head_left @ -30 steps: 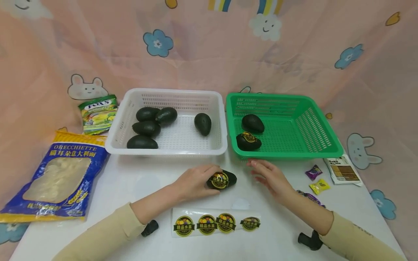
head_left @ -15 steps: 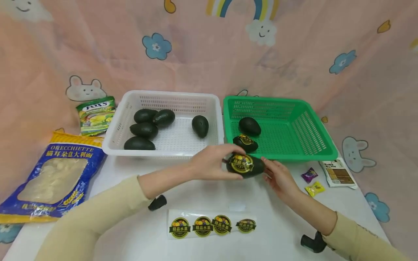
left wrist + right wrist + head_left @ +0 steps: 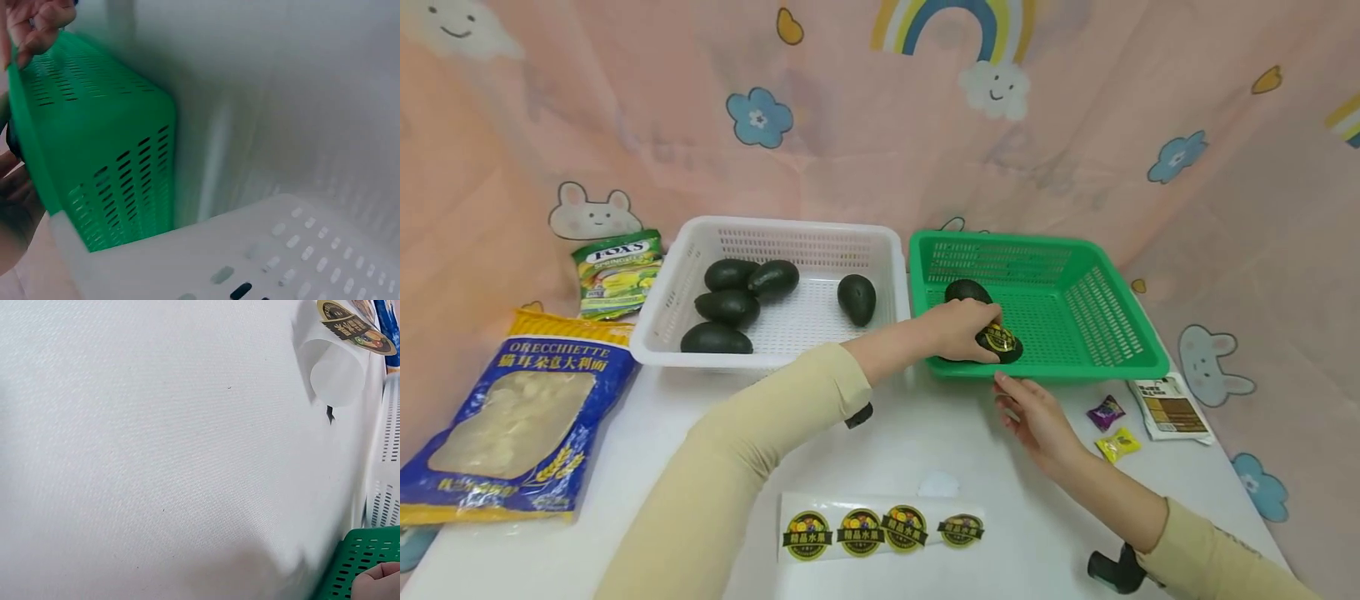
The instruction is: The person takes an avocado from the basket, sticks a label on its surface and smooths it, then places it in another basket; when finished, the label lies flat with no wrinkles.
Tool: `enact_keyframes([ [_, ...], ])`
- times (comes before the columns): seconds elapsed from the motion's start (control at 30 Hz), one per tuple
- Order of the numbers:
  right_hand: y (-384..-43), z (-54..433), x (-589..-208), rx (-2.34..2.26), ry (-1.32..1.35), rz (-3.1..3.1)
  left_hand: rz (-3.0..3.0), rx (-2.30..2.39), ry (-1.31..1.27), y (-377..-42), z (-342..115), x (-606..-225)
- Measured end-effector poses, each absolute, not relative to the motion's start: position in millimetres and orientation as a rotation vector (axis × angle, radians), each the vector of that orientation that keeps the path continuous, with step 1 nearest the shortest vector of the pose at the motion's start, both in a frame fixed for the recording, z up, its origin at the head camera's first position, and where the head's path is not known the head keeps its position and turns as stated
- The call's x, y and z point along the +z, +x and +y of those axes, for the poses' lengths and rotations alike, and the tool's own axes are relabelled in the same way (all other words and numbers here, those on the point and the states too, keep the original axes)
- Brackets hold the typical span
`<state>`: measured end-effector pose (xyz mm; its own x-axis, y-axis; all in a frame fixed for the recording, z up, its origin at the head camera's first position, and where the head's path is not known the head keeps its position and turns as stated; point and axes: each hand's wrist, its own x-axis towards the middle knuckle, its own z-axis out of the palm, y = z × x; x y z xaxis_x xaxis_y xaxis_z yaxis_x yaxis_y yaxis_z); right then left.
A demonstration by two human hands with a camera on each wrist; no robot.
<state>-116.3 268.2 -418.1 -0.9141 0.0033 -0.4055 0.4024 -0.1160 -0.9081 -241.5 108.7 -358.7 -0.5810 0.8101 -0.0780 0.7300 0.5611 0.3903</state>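
Inside the green basket [image 3: 1138,367], my left hand [image 3: 958,329] holds a dark avocado [image 3: 1002,343] with a round black-and-gold sticker on its top. Just behind the hand lies another dark avocado [image 3: 967,290], partly covered. The stickered avocado seen there earlier is hidden by the hand. My right hand [image 3: 1037,421] is at the basket's front rim with its fingers loosely bent. In the left wrist view its fingers [image 3: 47,25] are close against that rim; I cannot tell how firmly they touch.
A white basket [image 3: 767,360] with several avocados [image 3: 727,308] stands left of the green one. In front lies a sticker sheet [image 3: 917,500]. Pasta [image 3: 512,425] and candy bags [image 3: 617,275] are at left; wrapped candies [image 3: 1118,444] and a pouch [image 3: 1172,408] at right.
My left hand has lifted the stickered avocado from the table and carried it right and forward into the green basket. My right hand stays near the front rim.
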Motion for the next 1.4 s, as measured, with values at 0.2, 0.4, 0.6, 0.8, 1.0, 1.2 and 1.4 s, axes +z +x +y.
enact_keyframes([
  [0.2, -116.1, 265.5, -419.4, -2.158, 0.418, 1.852, 2.507, 0.247, 1.24, -239.5, 103.1, -367.9],
  [0.4, -114.3, 264.9, -418.7, -2.203, 0.441, 1.814, 2.512, 0.537, 1.323, -229.8, 78.6, -366.8],
  [0.6, -110.6, 265.6, -420.4, -2.235, 0.459, 1.799, 2.305, 1.252, 1.247, -182.7, 34.2, -365.6],
  [0.8, -110.6, 264.4, -421.7, -2.253, 0.414, 1.787, 1.861, 1.65, 0.532, -141.4, -34.6, -405.7],
  [1.0, -111.6, 257.9, -423.6, -2.256, 0.361, 1.784, 1.668, 2.155, -0.117, -137.6, -95.4, -431.9],
  [1.2, -115.6, 224.5, -409.7, -1.821, 0.041, 1.914, 1.575, 2.304, -0.191, -141.0, -114.2, -434.6],
  [1.4, -177.7, 157.5, -335.4, -1.239, -0.644, 2.162, 1.643, 2.269, -0.179, -141.2, -116.7, -433.0],
])
